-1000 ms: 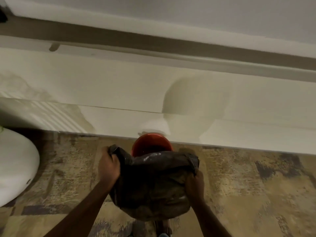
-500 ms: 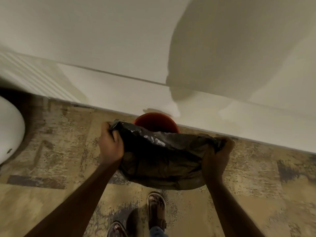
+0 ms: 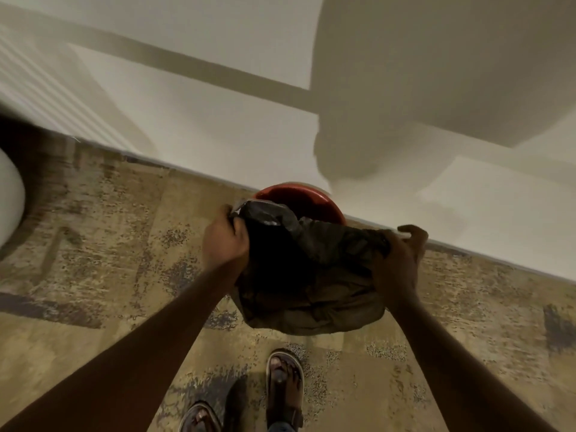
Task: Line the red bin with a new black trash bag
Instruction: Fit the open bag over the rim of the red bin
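Two sandalled feet (image 3: 285,388) are standing on the mottled floor (image 3: 93,244) at the near edge of the view. Above them, the left hand (image 3: 224,241) and right hand (image 3: 397,263) are each gripping a side of the black trash bag (image 3: 311,275), fingers closed around its gathered rim, holding its mouth stretched between them. The bag is hanging in front of the red bin (image 3: 299,199), which is sitting against the pale wall (image 3: 218,120). No writing is showing anywhere.
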